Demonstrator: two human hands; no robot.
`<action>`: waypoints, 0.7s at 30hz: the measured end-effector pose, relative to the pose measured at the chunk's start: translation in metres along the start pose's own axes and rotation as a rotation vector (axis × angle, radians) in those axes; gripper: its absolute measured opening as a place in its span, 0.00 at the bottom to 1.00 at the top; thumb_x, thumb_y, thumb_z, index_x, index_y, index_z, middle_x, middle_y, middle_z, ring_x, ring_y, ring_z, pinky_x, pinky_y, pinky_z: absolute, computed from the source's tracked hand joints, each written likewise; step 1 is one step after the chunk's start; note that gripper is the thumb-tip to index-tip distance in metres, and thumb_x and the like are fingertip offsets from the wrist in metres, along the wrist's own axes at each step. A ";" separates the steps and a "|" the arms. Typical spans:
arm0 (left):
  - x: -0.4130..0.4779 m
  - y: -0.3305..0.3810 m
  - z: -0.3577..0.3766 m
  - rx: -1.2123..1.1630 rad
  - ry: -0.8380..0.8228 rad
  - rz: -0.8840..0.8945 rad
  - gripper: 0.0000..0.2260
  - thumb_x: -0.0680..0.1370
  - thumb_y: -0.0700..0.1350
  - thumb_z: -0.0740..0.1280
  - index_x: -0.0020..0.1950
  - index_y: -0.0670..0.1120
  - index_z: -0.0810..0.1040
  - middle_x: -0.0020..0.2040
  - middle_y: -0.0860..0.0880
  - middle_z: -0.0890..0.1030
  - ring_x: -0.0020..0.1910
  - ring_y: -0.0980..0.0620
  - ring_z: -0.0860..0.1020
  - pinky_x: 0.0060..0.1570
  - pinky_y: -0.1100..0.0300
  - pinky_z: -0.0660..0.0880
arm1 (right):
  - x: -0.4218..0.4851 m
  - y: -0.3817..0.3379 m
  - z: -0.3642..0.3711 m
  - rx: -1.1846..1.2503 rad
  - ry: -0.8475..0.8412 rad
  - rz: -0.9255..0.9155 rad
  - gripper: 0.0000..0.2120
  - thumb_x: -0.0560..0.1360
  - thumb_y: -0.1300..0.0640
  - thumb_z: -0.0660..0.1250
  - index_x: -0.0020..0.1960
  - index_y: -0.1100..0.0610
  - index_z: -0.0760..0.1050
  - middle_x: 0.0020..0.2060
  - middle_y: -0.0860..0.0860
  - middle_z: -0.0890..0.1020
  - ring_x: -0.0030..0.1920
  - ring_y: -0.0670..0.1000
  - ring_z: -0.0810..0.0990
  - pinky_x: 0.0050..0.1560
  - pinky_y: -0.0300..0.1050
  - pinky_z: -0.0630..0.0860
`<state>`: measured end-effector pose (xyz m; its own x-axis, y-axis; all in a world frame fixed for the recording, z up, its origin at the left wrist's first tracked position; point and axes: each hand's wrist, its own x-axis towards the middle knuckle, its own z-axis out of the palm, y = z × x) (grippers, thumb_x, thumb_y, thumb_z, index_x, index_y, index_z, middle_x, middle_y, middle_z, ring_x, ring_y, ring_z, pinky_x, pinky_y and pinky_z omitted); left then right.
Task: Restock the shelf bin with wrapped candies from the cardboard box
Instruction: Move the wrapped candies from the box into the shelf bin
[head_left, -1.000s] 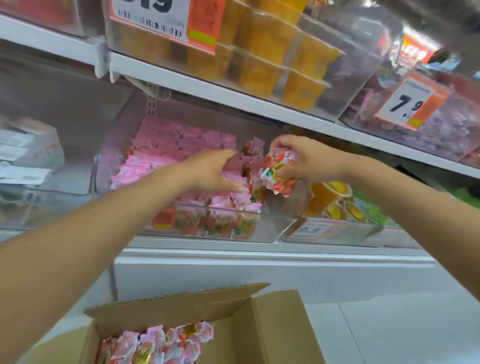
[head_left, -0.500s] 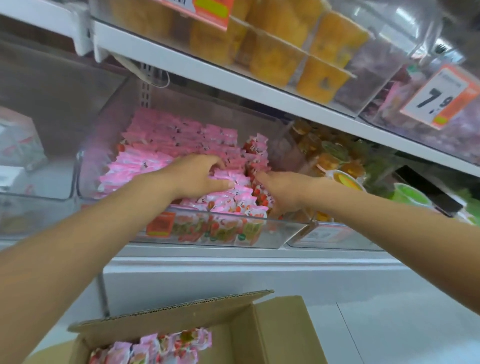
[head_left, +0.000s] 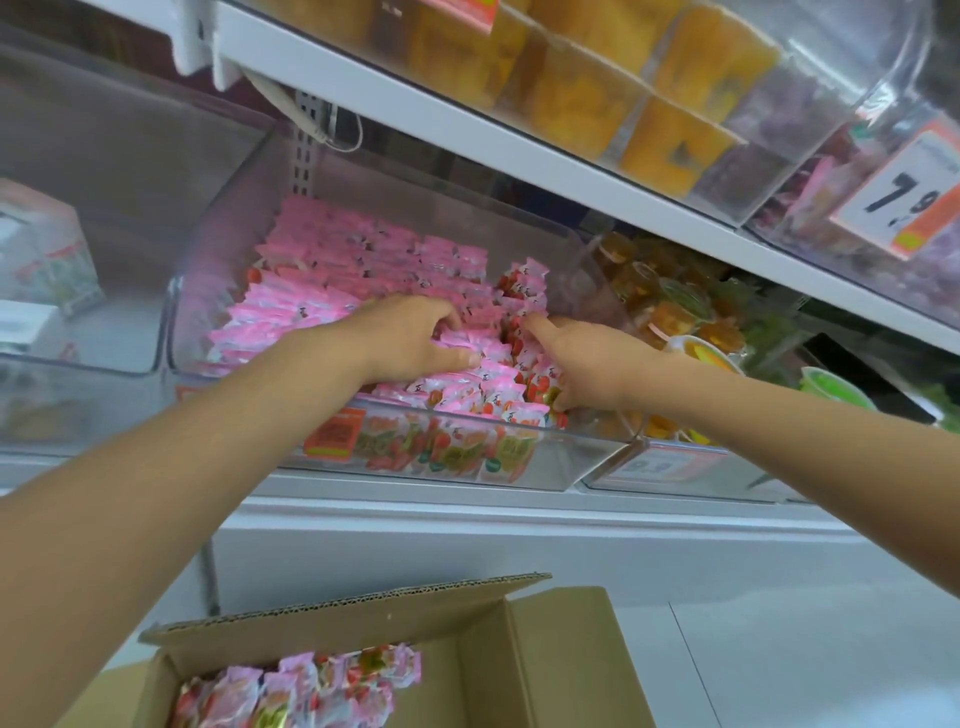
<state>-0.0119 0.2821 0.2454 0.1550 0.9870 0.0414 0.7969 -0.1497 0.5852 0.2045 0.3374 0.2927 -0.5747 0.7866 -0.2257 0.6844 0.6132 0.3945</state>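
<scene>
A clear shelf bin (head_left: 563, 462) holds rows of pink wrapped candies (head_left: 363, 270), with a red-and-white row along its right side. My left hand (head_left: 405, 340) rests on the pink rows, fingertips bent down into them and thumb stretched toward the right. My right hand (head_left: 587, 364) presses against the right-hand row with its fingers straight; the thumb touches the front candies. Neither hand lifts a candy. Below, the open cardboard box (head_left: 566, 654) holds more wrapped candies (head_left: 311, 686).
A neighbouring bin (head_left: 675, 312) of jelly cups sits right of the candy bin, and a mostly bare clear bin (head_left: 104, 358) sits to its left. The upper shelf (head_left: 467, 124) carries yellow packs and a 7.9 price tag (head_left: 904, 197). White floor lies under the shelf.
My right hand carried a stack of candies into the bin's right side, let it go and now presses on that row. My left hand stayed on the pink rows, its fingers bending.
</scene>
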 end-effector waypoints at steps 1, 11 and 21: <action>0.000 0.000 0.000 -0.001 -0.001 -0.002 0.26 0.75 0.62 0.67 0.68 0.50 0.73 0.68 0.48 0.75 0.64 0.47 0.74 0.63 0.55 0.71 | -0.001 0.000 0.003 -0.045 0.024 -0.013 0.47 0.67 0.55 0.78 0.75 0.56 0.52 0.63 0.58 0.73 0.59 0.59 0.76 0.54 0.49 0.75; -0.022 0.010 -0.012 0.032 0.128 -0.011 0.21 0.77 0.55 0.70 0.66 0.49 0.75 0.66 0.47 0.77 0.62 0.46 0.76 0.63 0.50 0.72 | -0.021 -0.009 -0.026 0.151 0.002 0.123 0.42 0.68 0.45 0.76 0.74 0.57 0.60 0.64 0.57 0.73 0.63 0.59 0.72 0.60 0.50 0.72; -0.153 0.043 0.072 0.002 0.044 -0.038 0.04 0.76 0.47 0.69 0.44 0.50 0.76 0.40 0.53 0.77 0.43 0.49 0.77 0.44 0.53 0.75 | -0.128 -0.127 0.073 0.973 0.472 0.094 0.06 0.74 0.62 0.67 0.49 0.55 0.75 0.36 0.46 0.77 0.34 0.48 0.74 0.40 0.42 0.71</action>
<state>0.0412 0.1204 0.2057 0.0987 0.9936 0.0544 0.8028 -0.1118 0.5857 0.2239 0.1639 0.2067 -0.4738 0.8537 0.2160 0.6773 0.5101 -0.5302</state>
